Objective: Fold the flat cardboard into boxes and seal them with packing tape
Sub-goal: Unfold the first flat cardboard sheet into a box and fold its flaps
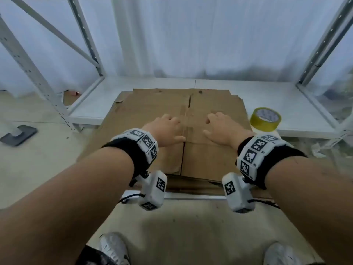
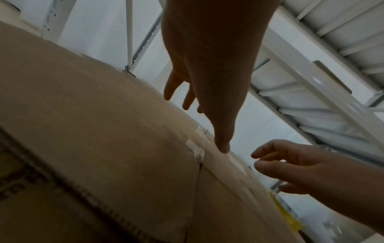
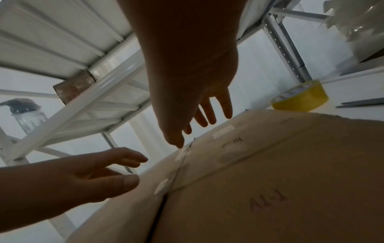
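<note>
Head view: a stack of flat cardboard is seen lying on the low white shelf of a metal rack, its near edge projecting toward the person. Both hands are held over the top sheet, on either side of the slit where two flaps meet. The left hand and the right hand are spread with relaxed fingers; nothing is gripped by either. From the left wrist view, the left thumb is seen at or just above the cardboard beside old white tape remnants; whether contact is made cannot be told. From the right wrist view, the right fingers are seen extended above the sheet and apart from it.

The roll of yellow packing tape is seen standing on the shelf just beside the stack's right edge, untouched.

As for progress, the task is judged to be at its very start. No sheet is raised or opened into a tube, no flaps are folded, and no fresh tape is seen laid down; no finished box is in view. What is left appears to be everything: a sheet is to be taken up, squared, its bottom flaps closed and taped, and the same repeated for the rest of the stack.
</note>
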Demonstrator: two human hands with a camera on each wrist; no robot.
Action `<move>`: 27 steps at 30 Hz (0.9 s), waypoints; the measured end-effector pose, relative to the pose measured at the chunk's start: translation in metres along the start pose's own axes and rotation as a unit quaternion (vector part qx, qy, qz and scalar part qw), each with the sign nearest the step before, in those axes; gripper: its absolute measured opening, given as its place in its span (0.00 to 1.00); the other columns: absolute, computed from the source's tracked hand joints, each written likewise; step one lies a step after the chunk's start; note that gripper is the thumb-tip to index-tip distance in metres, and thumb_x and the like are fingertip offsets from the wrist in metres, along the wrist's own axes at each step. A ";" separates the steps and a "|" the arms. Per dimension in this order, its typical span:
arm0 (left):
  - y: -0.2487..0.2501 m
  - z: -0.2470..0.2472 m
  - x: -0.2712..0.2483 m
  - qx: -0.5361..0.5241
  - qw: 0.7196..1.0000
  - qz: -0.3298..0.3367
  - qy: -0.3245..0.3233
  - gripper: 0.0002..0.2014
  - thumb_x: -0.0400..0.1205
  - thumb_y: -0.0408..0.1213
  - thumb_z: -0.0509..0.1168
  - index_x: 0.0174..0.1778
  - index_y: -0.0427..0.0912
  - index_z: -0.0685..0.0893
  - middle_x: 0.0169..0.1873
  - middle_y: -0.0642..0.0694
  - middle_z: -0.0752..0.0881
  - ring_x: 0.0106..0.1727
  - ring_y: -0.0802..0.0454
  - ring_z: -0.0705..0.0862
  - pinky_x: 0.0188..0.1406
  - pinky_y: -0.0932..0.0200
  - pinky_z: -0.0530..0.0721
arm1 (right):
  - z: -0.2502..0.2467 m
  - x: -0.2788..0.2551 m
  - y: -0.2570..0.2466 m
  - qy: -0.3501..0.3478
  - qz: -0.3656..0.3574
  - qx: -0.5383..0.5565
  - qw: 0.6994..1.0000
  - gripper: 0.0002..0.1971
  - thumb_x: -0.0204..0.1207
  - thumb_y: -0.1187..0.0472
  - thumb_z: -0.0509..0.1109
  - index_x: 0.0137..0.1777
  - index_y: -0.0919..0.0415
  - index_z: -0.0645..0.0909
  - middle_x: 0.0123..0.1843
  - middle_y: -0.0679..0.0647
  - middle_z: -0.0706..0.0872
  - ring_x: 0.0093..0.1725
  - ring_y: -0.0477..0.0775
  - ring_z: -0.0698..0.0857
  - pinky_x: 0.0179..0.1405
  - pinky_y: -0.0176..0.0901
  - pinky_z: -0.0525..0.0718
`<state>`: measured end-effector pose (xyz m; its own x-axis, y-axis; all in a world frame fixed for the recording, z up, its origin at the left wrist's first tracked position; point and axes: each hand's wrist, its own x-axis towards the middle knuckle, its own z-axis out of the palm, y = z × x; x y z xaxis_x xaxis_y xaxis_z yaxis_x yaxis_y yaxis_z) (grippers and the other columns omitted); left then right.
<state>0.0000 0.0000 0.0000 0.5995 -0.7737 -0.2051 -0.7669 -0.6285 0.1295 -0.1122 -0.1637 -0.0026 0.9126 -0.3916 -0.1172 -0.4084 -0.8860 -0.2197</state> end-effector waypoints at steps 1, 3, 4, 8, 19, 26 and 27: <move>0.001 0.006 0.003 0.002 1.000 -0.016 -0.025 0.36 0.81 0.62 0.60 0.82 0.48 0.60 0.78 0.41 0.64 0.74 0.39 0.71 0.70 0.41 0.75 | 0.006 0.002 0.001 -0.022 0.015 -0.009 1.000 0.23 0.83 0.48 0.61 0.73 0.58 0.69 0.72 0.62 0.72 0.69 0.64 0.73 0.68 0.60 0.76; -0.001 0.019 0.014 -0.008 0.997 -0.053 -0.052 0.38 0.79 0.66 0.60 0.81 0.50 0.60 0.77 0.41 0.65 0.75 0.38 0.70 0.70 0.39 0.75 | 0.016 0.009 0.007 -0.057 0.047 -0.021 0.997 0.27 0.83 0.44 0.61 0.77 0.56 0.66 0.76 0.62 0.69 0.73 0.67 0.69 0.71 0.63 0.73; -0.002 0.025 0.016 -0.014 0.995 -0.067 -0.068 0.40 0.78 0.67 0.60 0.81 0.51 0.59 0.78 0.41 0.64 0.76 0.37 0.68 0.70 0.37 0.74 | 0.021 0.009 0.009 -0.085 0.061 -0.023 0.994 0.30 0.82 0.41 0.61 0.79 0.55 0.64 0.78 0.62 0.66 0.76 0.67 0.67 0.73 0.65 0.72; 0.001 0.036 0.028 0.009 0.990 -0.089 -0.106 0.43 0.77 0.69 0.60 0.83 0.54 0.54 0.82 0.39 0.56 0.81 0.33 0.58 0.74 0.35 0.69 | 0.033 0.012 0.015 -0.148 0.072 -0.047 0.985 0.37 0.80 0.34 0.59 0.85 0.47 0.53 0.86 0.57 0.54 0.82 0.67 0.57 0.77 0.70 0.64; -0.002 0.039 0.017 0.027 0.985 -0.099 -0.136 0.51 0.72 0.74 0.60 0.84 0.54 0.48 0.84 0.35 0.48 0.82 0.32 0.54 0.76 0.36 0.66 | 0.033 0.015 0.019 -0.223 0.065 -0.088 0.969 0.44 0.79 0.33 0.61 0.86 0.46 0.42 0.88 0.57 0.44 0.84 0.66 0.55 0.80 0.64 0.62; 0.002 0.044 0.007 0.019 0.985 -0.110 -0.132 0.47 0.75 0.71 0.60 0.84 0.54 0.49 0.84 0.38 0.47 0.83 0.32 0.50 0.77 0.34 0.64 | 0.042 0.001 0.017 -0.188 0.065 -0.071 0.977 0.51 0.71 0.26 0.63 0.86 0.47 0.44 0.87 0.56 0.45 0.84 0.68 0.50 0.78 0.70 0.61; 0.004 0.045 0.006 0.026 0.986 -0.108 -0.125 0.44 0.76 0.69 0.59 0.84 0.52 0.53 0.83 0.36 0.52 0.82 0.32 0.55 0.75 0.35 0.68 | 0.044 -0.001 0.017 -0.166 0.064 -0.064 0.982 0.51 0.70 0.25 0.64 0.86 0.47 0.47 0.87 0.55 0.48 0.84 0.67 0.53 0.77 0.71 0.64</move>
<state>-0.0093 -0.0035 -0.0441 0.6798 -0.5743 -0.4561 -0.6425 -0.7663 0.0072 -0.1215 -0.1677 -0.0487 0.7893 -0.4174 -0.4503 -0.4940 -0.8672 -0.0621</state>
